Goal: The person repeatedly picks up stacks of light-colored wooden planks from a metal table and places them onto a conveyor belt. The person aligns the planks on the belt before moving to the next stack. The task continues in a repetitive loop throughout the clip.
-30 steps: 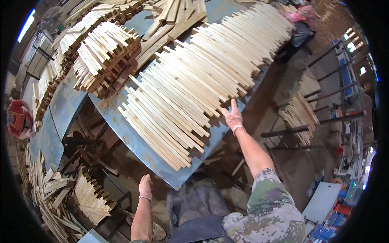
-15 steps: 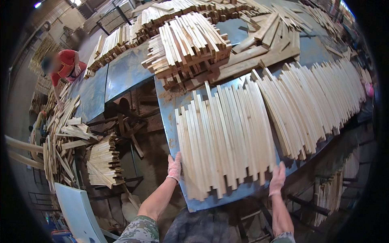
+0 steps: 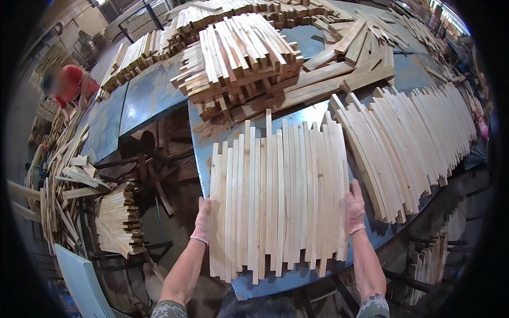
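Note:
In front of me a row of pale wooden strips (image 3: pixel 278 196) lies side by side, their near ends uneven. My left hand (image 3: pixel 202 220), in a pinkish knitted glove, presses along the row's left side, its fingers partly hidden by the outermost strip. Against the right side rests my right hand (image 3: pixel 354 206), gloved alike, its fingers pointing away from me. Between them both hands clasp the row. Under it is a blue-topped table (image 3: pixel 254 289), and the row's near left corner reaches past the table's edge.
A longer row of strips (image 3: pixel 408 148) lies to the right. Behind stands a stacked pile of strips (image 3: pixel 241 58), with loose boards (image 3: pixel 339 74) beside it. At the far left a person in red (image 3: pixel 74 87) bends over scattered offcuts (image 3: pixel 58 175). A smaller stack (image 3: pixel 119 220) sits lower left.
My hands have moved up along the row's sides and closed in on it. The row has straightened and shifted left over the table edge. My view has turned slightly.

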Action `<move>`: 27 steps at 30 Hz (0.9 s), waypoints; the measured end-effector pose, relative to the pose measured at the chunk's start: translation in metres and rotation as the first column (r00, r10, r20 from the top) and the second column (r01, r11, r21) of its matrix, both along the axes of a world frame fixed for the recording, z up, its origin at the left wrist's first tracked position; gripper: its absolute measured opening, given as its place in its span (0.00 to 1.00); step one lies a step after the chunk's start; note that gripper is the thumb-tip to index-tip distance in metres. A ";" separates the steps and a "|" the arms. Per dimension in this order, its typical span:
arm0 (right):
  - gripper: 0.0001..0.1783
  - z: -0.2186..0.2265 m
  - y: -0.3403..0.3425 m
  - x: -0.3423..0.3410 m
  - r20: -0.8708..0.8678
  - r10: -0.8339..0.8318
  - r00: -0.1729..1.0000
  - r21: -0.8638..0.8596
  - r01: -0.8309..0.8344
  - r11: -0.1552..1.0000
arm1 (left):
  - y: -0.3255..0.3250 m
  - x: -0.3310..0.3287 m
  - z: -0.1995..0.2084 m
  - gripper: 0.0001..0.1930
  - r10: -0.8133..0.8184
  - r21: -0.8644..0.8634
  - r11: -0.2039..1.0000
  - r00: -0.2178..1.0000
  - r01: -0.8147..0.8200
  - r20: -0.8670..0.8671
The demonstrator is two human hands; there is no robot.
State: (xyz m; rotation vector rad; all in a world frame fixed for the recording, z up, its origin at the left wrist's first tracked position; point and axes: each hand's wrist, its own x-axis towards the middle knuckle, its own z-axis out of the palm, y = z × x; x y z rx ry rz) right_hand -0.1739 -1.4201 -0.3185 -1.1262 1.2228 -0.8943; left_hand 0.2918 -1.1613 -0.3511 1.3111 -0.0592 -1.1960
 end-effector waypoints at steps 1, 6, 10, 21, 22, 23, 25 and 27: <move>0.38 0.001 0.006 0.000 0.088 -0.028 0.996 0.025 0.026 0.999 | -0.002 -0.006 0.011 0.51 -0.007 0.005 1.000 0.999 0.007 0.037; 0.35 0.032 0.049 0.006 0.294 -0.028 0.955 0.165 -0.022 0.986 | 0.042 -0.022 0.043 0.53 -0.137 -0.061 0.989 0.991 0.137 0.011; 0.37 0.031 0.104 -0.015 0.216 0.047 0.975 0.377 -0.128 0.917 | 0.103 -0.033 0.054 0.46 -0.164 0.069 0.981 0.963 0.182 -0.212; 0.45 0.040 0.184 -0.050 0.252 0.075 0.965 0.648 -0.226 0.727 | 0.232 -0.067 0.054 0.42 -0.219 0.105 0.959 0.922 0.264 -0.320; 0.45 0.024 0.183 -0.060 0.266 0.089 0.960 0.667 -0.250 0.701 | 0.240 -0.069 0.052 0.42 -0.211 0.101 0.962 0.926 0.253 -0.313; 0.45 0.018 0.184 -0.065 0.279 0.102 0.955 0.686 -0.272 0.674 | 0.246 -0.071 0.054 0.42 -0.203 0.098 0.965 0.930 0.243 -0.306; 0.44 0.018 0.193 -0.070 0.304 0.062 0.951 0.689 -0.265 0.674 | 0.256 -0.075 0.066 0.41 -0.155 0.068 0.979 0.926 0.190 -0.344; 0.43 0.025 0.202 -0.067 0.358 0.045 0.933 0.698 -0.299 0.651 | 0.265 -0.080 0.085 0.40 -0.121 0.091 0.983 0.930 0.161 -0.347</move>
